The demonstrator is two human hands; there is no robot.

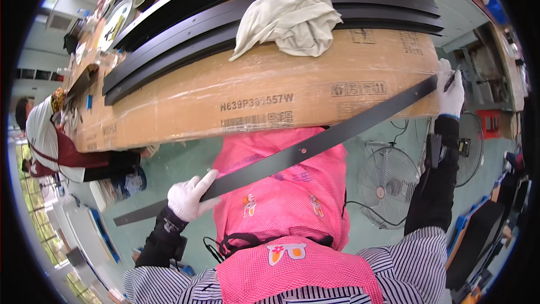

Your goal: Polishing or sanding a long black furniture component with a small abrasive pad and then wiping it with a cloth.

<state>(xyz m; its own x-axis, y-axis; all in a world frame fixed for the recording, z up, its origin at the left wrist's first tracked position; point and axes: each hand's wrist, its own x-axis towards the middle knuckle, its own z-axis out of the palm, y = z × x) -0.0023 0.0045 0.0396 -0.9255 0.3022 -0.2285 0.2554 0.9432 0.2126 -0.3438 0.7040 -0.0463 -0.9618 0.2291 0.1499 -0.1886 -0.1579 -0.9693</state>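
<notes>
A long, flat black strip (304, 149) with small holes slants up from lower left to upper right in front of me. My left hand (191, 196), in a white glove, is closed round it near its lower end. At the upper end my right hand (450, 91), also white-gloved, grips the strip. A small dark thing (449, 82) shows at the right fingers; what it is I cannot make out. Behind the strip, a large plastic-wrapped cardboard box (315, 73) bears several more black strips (185, 50), with a crumpled off-white cloth (289, 19) lying over them.
A floor fan (388, 183) stands below the box at the right, another fan (471, 149) beyond my right forearm. A red stool (490, 124) is farther right. At the left, a person in a white and maroon top (62, 141) is by the table. Dark panels (478, 236) lean at lower right.
</notes>
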